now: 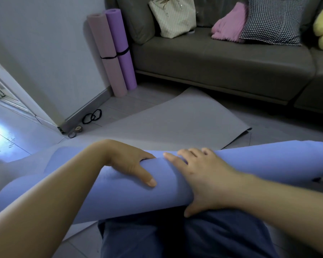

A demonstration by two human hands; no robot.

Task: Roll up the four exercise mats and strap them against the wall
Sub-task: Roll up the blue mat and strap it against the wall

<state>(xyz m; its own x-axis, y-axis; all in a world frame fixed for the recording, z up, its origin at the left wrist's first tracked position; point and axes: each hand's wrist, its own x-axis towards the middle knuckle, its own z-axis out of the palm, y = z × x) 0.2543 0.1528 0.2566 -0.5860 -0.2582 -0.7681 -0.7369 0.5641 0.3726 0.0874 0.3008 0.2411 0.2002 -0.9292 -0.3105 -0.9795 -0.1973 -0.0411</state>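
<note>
floor (268,127); left hand (131,162), right hand (199,175) curled round blue mat (259,161)

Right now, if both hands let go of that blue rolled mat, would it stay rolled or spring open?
It would probably loosen: the left hand and right hand both grip the blue mat, and the pink mat and purple mat by the wall wear black bands. Being round, it would likely roll if pushed.
</note>
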